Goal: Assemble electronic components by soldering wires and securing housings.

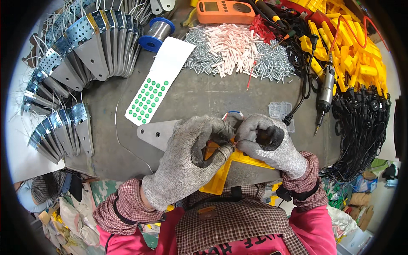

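Fingers of my gloved left hand and right hand are pinched together, nearly tip to tip, on a small part too covered for me to identify. I'd judge this close work goes best with fingertips braced against each other, light pressure, and no kink in the coloured wires. Those show just beyond my fingers, on the far side. The yellow plastic frame lies below my fingers, reaching toward my body; the grey metal plate lies by my left hand, partly covered, on the desk.
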The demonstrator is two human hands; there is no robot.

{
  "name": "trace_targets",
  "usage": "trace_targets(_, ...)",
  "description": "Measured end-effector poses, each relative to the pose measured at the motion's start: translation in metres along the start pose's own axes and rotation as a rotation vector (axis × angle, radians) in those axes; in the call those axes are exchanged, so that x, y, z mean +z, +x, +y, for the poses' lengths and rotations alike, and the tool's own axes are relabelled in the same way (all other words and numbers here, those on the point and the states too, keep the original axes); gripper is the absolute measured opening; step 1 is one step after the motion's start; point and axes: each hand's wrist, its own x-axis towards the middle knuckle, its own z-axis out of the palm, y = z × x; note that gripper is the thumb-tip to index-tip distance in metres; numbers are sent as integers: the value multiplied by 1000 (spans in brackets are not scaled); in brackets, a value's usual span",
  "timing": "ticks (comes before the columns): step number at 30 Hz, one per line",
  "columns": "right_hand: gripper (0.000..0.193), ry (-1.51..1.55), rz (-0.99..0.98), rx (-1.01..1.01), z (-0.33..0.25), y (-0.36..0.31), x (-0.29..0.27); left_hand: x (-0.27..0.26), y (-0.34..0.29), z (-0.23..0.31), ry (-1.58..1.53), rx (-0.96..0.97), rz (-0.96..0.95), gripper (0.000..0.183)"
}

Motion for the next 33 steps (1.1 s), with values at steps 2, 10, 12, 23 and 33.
trace_targets(2,20,13,46,-90,2,-2,1,0,2,3,89,15,42,33)
trace_targets(10,26,-490,147,-481,4,1,4,-7,16,16,158,228,-84,34)
trace_targets(12,30,-623,189,-562,-1,3,8,-5,12,23,574,515,-79,32)
trace_targets(23,17,-266,93,-441,-4,5,21,-16,11,29,-349,-207,-173,25)
trace_targets(33,15,-546,261,-504,-11,-1,28,-6,6,24,404,168,-224,25)
